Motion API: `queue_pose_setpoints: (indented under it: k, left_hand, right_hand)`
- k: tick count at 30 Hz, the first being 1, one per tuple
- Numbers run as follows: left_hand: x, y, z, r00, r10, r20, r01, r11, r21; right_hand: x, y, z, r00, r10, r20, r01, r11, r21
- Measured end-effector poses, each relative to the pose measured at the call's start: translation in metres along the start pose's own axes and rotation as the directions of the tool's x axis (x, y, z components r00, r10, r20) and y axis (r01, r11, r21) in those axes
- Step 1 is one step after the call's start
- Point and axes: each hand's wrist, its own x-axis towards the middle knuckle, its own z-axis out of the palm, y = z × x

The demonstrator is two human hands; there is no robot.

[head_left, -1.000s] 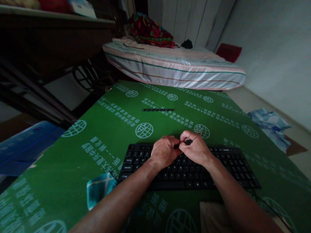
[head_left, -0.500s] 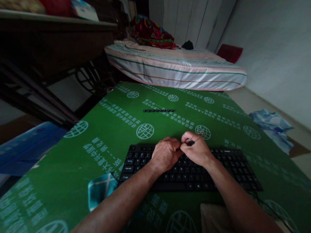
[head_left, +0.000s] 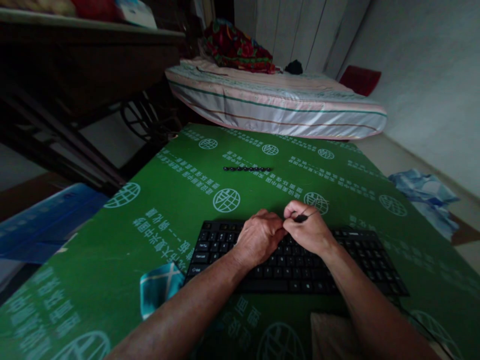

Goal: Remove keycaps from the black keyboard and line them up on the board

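A black keyboard (head_left: 360, 260) lies on a green printed sheet (head_left: 150, 210) in front of me. Both hands hover over its upper middle rows, knuckles touching. My left hand (head_left: 258, 237) is curled with its fingertips pressed down among the keys; what they pinch is hidden. My right hand (head_left: 309, 230) is closed round a small thin black tool (head_left: 301, 218) whose tip pokes out by the thumb. Farther back on the sheet, a short row of small black keycaps (head_left: 246, 169) lies in a line.
A striped mattress (head_left: 277, 102) with a red patterned bundle (head_left: 240, 50) lies beyond the sheet. A dark table frame (head_left: 75, 75) stands at left, a blue object (head_left: 41, 220) below it. A blue-white cloth (head_left: 423, 192) lies on the floor at right. A cable (head_left: 423, 325) trails from the keyboard.
Both hands stay together over the same keys, with only slight finger shifts. The view has drifted a little to the left and down.
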Motion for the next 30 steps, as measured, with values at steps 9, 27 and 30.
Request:
queue_pose_setpoints:
  k: [9,27,30]
  left_hand:
    - [-0.001,-0.001,0.000,0.992,-0.097,-0.081,0.083,0.983,-0.161]
    - [0.002,-0.007,-0.001,0.885,-0.459,-0.074,0.141,0.417,-0.898]
    - [0.002,-0.006,-0.006,0.870,-0.492,-0.026,0.147,0.309,-0.940]
  right_hand:
    - [0.001,-0.007,-0.005,0.999,0.037,0.037,-0.044,0.975,0.218]
    - [0.002,0.000,-0.011,0.993,-0.114,0.025,0.095,0.914,0.395]
    - [0.002,0.000,-0.011,0.998,-0.053,0.036,0.035,0.919,0.392]
